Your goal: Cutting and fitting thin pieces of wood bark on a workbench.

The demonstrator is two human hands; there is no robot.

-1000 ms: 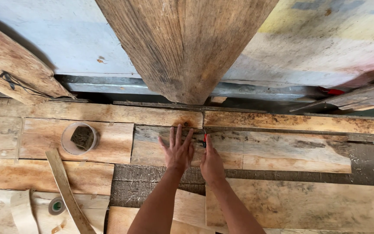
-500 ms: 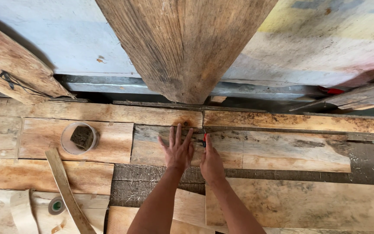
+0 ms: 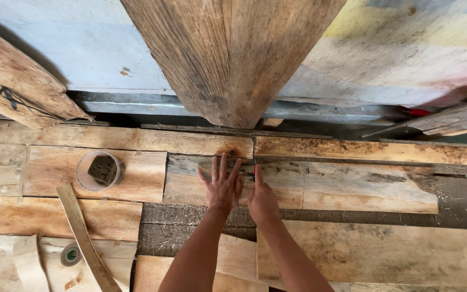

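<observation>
- Weathered wood is what you have under both hands: a grey, stained board [image 3: 320,184] lying flat in the floor of planks, just below the foot of the big post [image 3: 233,59].
- Your left hand [image 3: 221,186] lies flat on the board with the fingers spread wide, gripping nothing, only pressing down.
- Your right hand [image 3: 262,201] sits just beside it, touching or nearly so; it looks pinched on a small dark thing at the fingertips, but you cannot tell what that is, nor how tightly the hand is closed.
- Judge the board stiff, fairly light and rough: it looks dry and splintery, with a broken, ragged right end. Better to take it by its long edges near the middle than by that crumbling end.
- Around it lie paler planks [image 3: 93,173], edge to edge with the board.
- On the plank to your left stands a clear round tub [image 3: 99,171] with something dark in it.
- Farther out, lower left, a thin slat [image 3: 85,240] lies slanted, with a roll of tape [image 3: 71,254] just beside it.
</observation>
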